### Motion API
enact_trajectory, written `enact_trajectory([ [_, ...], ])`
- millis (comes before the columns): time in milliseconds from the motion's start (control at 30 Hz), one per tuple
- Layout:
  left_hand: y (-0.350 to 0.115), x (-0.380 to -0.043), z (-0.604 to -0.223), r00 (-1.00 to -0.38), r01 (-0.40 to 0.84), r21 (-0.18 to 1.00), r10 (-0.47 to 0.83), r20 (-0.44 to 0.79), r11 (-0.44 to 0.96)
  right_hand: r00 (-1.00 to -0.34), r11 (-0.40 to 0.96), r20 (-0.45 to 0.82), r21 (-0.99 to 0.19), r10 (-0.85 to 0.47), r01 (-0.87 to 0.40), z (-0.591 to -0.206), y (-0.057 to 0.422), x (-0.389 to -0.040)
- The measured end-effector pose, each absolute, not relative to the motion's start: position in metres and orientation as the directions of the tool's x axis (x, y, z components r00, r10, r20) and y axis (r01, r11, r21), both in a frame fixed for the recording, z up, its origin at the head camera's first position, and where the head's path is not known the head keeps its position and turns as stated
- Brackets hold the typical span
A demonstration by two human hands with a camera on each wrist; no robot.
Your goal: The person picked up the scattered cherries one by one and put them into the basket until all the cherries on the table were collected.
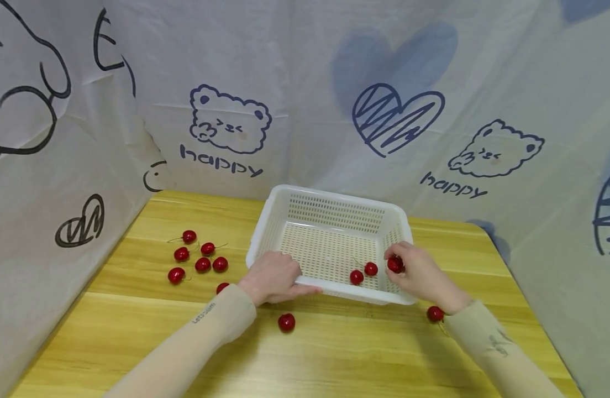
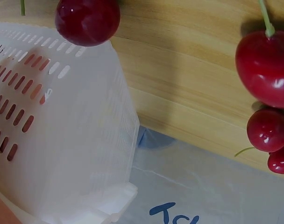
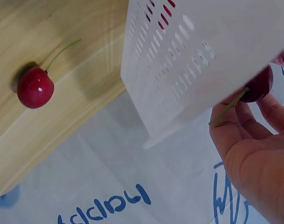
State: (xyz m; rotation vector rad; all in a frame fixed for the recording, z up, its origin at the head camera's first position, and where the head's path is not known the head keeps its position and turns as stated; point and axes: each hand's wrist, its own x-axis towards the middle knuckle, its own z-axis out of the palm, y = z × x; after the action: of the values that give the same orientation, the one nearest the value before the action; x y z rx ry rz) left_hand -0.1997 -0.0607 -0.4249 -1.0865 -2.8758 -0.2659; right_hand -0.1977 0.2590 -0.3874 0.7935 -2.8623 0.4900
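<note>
A white perforated plastic basket (image 1: 330, 190) stands on the wooden table. My left hand (image 1: 275, 276) grips its front rim near the left corner, with fingers over the inside and the thumb along the outside. Between the fingertips of my right hand (image 1: 419, 276), a red cherry (image 1: 395, 264) is pinched at the basket's right end. Its green stem (image 3: 228, 108) shows in the right wrist view. Two cherries lie on the basket floor, a front one (image 1: 356, 277) and another (image 1: 371, 268) just behind it.
Several cherries (image 1: 203, 265) lie grouped on the table left of the basket. A single cherry (image 1: 287, 322) sits in front of it, and one with a stem (image 1: 435, 314) lies by the right sleeve. A printed cloth (image 1: 305, 121) hangs behind the table (image 1: 345, 354).
</note>
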Motion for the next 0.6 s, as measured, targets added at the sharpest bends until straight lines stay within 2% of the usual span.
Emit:
enact_trajectory([
  [600, -0.061, -0.200, -0.426, -0.750, 0.662, 0.132, 0.650, 0.122, 0.738, -0.848, 0.793, 0.166, -0.301, -0.504, -0.530, -0.400, 0.254, -0.195],
])
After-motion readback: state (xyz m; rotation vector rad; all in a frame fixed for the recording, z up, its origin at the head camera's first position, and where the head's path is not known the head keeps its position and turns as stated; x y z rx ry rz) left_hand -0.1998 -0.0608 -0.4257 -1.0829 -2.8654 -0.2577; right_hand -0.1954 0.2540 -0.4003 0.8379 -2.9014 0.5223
